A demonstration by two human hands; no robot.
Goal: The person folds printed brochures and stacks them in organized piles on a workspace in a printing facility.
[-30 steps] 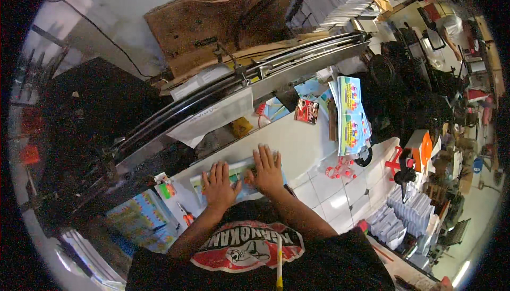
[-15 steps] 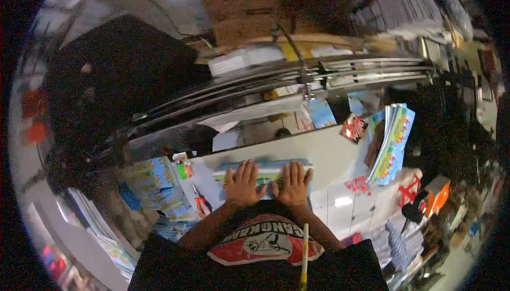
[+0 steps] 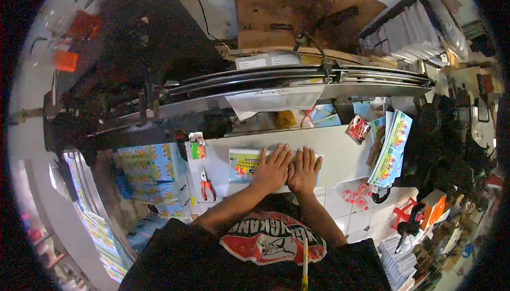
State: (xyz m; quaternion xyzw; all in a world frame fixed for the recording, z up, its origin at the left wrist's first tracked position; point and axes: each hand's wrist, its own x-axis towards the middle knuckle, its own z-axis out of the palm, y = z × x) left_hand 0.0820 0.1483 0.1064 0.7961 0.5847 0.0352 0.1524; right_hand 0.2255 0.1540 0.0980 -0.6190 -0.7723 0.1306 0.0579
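Observation:
Under both my hands lies a thin colourful printed booklet (image 3: 240,164), blue, yellow and white, on the white tabletop (image 3: 223,146). My left hand (image 3: 272,169) is palm down on its middle, fingers stretched out. Pressed flat on its right part is my right hand (image 3: 303,171), thumb side close against the left hand. Much of the booklet's right half is covered by my fingers. Red-handled long-nose pliers (image 3: 206,186) lie to the left of the booklet.
A stack of similar printed booklets (image 3: 390,150) lies at the table's right end, near a red packet (image 3: 357,129). Printed sheets (image 3: 149,166) are stacked left of the table. Across the back runs a long metal rail (image 3: 255,77). Red rings (image 3: 357,197) lie on the tiled floor.
My hands, earlier apart on the booklet, now lie close together toward its right part. More of its left side shows. The whole view has shifted and turned slightly.

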